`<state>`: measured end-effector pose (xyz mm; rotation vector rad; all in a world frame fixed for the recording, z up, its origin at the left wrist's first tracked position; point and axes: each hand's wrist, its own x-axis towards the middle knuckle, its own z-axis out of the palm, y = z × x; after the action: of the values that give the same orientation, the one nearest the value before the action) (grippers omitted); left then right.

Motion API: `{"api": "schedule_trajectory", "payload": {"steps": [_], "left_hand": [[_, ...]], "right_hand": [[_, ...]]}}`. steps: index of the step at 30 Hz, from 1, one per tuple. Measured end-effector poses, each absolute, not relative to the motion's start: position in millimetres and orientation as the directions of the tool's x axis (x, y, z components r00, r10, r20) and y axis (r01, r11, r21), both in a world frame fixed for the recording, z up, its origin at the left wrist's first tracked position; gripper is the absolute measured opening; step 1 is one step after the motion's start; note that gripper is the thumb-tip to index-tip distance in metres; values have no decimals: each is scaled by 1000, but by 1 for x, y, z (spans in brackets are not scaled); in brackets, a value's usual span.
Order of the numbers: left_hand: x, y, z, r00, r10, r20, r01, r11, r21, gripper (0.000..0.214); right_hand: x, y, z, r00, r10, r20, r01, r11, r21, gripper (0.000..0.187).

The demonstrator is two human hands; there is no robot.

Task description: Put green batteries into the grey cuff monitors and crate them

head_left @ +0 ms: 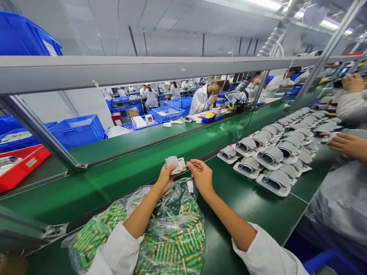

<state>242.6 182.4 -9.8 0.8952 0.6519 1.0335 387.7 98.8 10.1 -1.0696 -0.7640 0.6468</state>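
My left hand [165,177] is closed around a light grey plastic housing [172,163] with a curved cover and a flat flange, held up over the bench. At the housing's right side, my right hand [202,176] pinches a small green cylinder [185,166] that looks like a battery. Whether the cylinder touches the housing I cannot tell. Below my forearms lies a clear plastic bag [163,225] full of green cylinders with gold-coloured bands. Another clear bag [96,233] of the same cylinders sits to the left, partly behind my left sleeve.
Rows of similar grey housings [271,156] stand on the green bench [229,206] to the right. A co-worker's hand [348,145] reaches in beside them. A metal rail [172,68] crosses ahead. Past the green belt [129,164] are blue crates [168,113]; a red bin [24,166] is left.
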Motion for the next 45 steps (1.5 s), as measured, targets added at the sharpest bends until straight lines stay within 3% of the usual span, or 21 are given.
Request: {"api": "schedule_trajectory", "payload": {"steps": [8,16,27,33,37,40,42,45], "left_hand": [[243,181,-12,302,953,33,-376,87,923,69],[240,175,-2,337,941,17,-417,134,899,79],[240,175,-1,341,940,2,-401,143,905,69],[242,180,-8,298,953,48,-389,76,918,72],[236,197,-13,88,988,124,-398,-79,914,73],[232,205,-15,24,991,132,-396,-112,912,72],[231,204,-16,37,993,115,-401,-90,911,72],[234,200,-16,101,990,100,-394,-53,917,72]], "right_hand": [[392,92,7,549,749,370,190,319,-929,40],[401,96,-3,413,739,533,425,361,-830,36],[399,97,-4,358,743,566,475,378,-795,38],[403,95,-1,372,799,472,453,287,-844,33],[404,90,3,12,951,309,523,257,-812,27],[403,85,4,-236,960,147,632,267,-727,14],[402,84,3,-261,958,120,692,272,-669,9],[401,86,-2,-241,954,180,713,300,-634,31]]}}
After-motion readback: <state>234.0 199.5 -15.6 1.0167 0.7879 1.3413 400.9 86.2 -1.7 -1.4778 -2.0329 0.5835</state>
